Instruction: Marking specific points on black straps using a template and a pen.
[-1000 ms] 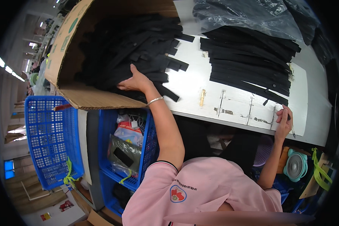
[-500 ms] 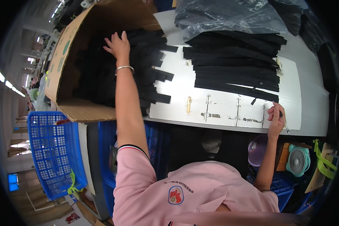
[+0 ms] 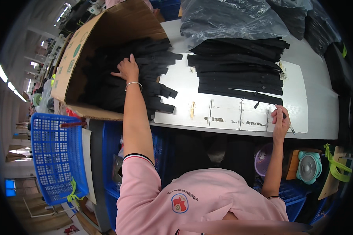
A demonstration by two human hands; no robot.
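Note:
My left hand [image 3: 128, 69] rests on a heap of black fabric strips [image 3: 106, 88] inside a tipped cardboard box [image 3: 75, 53], its thumb and fingers apart. Several strip ends stick out of the box's open side onto the table. Toward the right, my right hand [image 3: 279, 117] is closed round a slim pen [image 3: 291, 127], whose tip points down and toward me. Just beyond that hand lies a row of black strips [image 3: 239, 72], side by side on a white board [image 3: 227, 117]. A short dark piece sits slantwise at the row's near edge.
Clear plastic sheeting [image 3: 235, 23] covers the row's far end, and dark bags [image 3: 317, 31] lie at the far right. A blue basket [image 3: 59, 156] stands left of the table. Below the table's right side are a purple basket [image 3: 263, 158] and a teal fan [image 3: 309, 167].
My left hand has come nearer to me across the strips in the box, its fingers less stretched out. My right hand still holds the pen near the board's front edge. The view has shifted slightly.

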